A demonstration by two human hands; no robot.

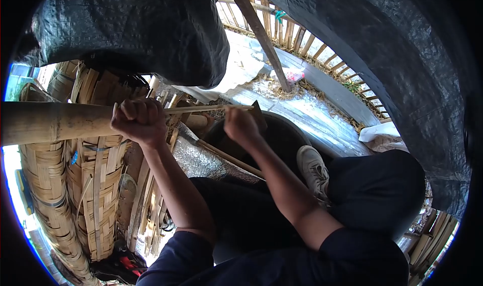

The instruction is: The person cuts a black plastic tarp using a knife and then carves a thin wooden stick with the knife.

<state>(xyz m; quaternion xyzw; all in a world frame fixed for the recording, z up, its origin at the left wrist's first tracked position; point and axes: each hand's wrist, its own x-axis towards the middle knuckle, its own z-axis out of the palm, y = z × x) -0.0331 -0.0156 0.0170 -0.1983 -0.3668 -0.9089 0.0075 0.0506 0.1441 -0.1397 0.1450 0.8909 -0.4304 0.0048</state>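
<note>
My left hand [141,120] is closed in a fist around a thin pale bamboo strip [196,108], beside the end of a thick bamboo pole [55,122] coming in from the left edge. The strip runs from this fist across to my right hand [242,127]. That hand is also closed, slightly blurred, with a dark, flat knife blade [259,116] showing just beyond it; the handle is hidden in the fingers. The strip's far end reaches the blade. Below the right hand lies the dark round rim of a tub-like container [287,127].
Tall woven bamboo baskets [45,185] stand at left. Black plastic sheeting [136,29] hangs overhead and down the right side. A slanted wooden post [261,39] stands before a bamboo slat fence [302,39]. My shoe [313,170] and bent knee are at right.
</note>
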